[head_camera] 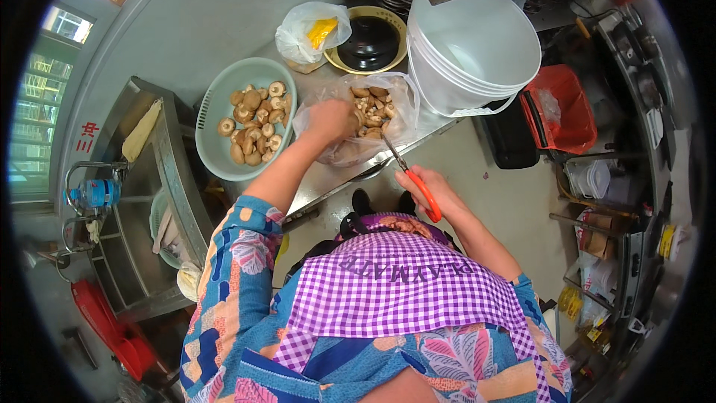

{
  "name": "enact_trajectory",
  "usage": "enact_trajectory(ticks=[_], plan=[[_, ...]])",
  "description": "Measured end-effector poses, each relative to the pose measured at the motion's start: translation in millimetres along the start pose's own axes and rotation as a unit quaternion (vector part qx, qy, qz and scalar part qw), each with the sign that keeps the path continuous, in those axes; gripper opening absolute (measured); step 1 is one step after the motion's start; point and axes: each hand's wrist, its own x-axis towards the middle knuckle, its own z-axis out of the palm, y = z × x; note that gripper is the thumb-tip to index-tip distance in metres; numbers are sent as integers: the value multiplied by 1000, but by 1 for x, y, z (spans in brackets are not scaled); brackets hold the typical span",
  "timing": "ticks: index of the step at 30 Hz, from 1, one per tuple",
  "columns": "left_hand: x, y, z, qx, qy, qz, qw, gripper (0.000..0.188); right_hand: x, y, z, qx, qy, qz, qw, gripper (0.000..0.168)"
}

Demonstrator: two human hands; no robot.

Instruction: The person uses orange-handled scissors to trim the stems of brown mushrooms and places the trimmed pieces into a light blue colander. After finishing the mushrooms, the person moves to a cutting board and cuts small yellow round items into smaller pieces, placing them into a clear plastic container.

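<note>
Scissors with red-orange handles [423, 195] are in my right hand [433, 193], their blades pointing up to the edge of a clear plastic bag [404, 102]. Brown mushrooms [373, 109] fill the bag's opening. My left hand [334, 120] reaches over the bag's left side, its fingers curled around what seems to be a mushroom, mostly hidden by the hand. Left of the bag, a pale green plastic basket [210, 148] holds several whole mushrooms with stems [253, 117]. The bag and basket rest on a stainless steel table [305, 182].
White nested buckets [470, 56] stand right of the bag. Behind it are a black-lidded pot or bowl [369, 45] and a white plastic bag with a yellow packet [310, 33]. A steel sink [187, 207] lies left, a red-lined bin [565, 112] on the floor at right.
</note>
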Motion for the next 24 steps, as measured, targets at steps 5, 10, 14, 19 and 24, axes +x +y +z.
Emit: enact_trajectory(ticks=[5,10,14,19,24], plan=[[-5,-37,1,-449,93,-73,886,25,-3,-10,-2,21,14,-32,999,55],[-23,-18,4,-794,-40,-72,602,32,16,-7,0,12,29,-86,996,57],[-30,-11,0,-803,-30,-46,593,27,26,-9,-2,-25,41,-134,990,57],[-35,-8,-6,-716,-6,-50,696,19,31,-17,-7,-68,28,-101,992,63],[-33,-8,-1,-726,42,-60,684,17,21,-29,-6,-8,-6,-44,999,68]])
